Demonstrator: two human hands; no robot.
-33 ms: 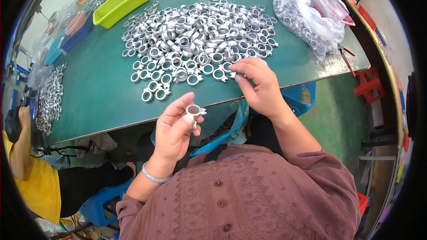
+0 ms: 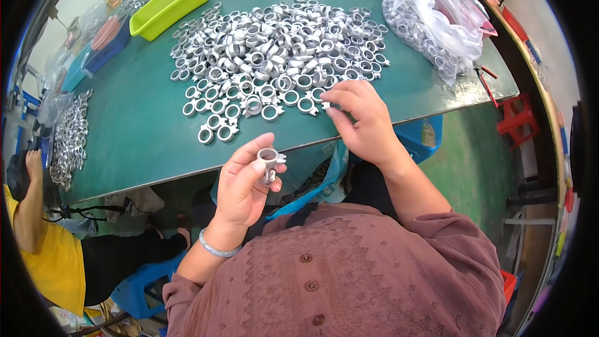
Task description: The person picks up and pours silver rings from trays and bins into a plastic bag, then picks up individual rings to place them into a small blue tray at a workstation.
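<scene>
Our left hand (image 2: 244,182) pinches one metal ring (image 2: 270,161) between thumb and fingers, held up off the table edge. Our right hand (image 2: 364,120), fingers curled together, touches the near edge of the heap of rings (image 2: 274,56) on the green table (image 2: 137,131), just ahead of it. We judge it best to lift one ring cleanly, not dragging neighbours off the edge.

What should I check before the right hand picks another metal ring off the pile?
1. Left hand has a firm hold on its metal ring: ok.
2. Right hand is at the near edge of the ring pile: ok.
3. Right fingers free of any part: cannot tell.
4. Loose rings near the green table edge stay on it: ok.
5. Plastic bag clear of the hands: ok.
</scene>
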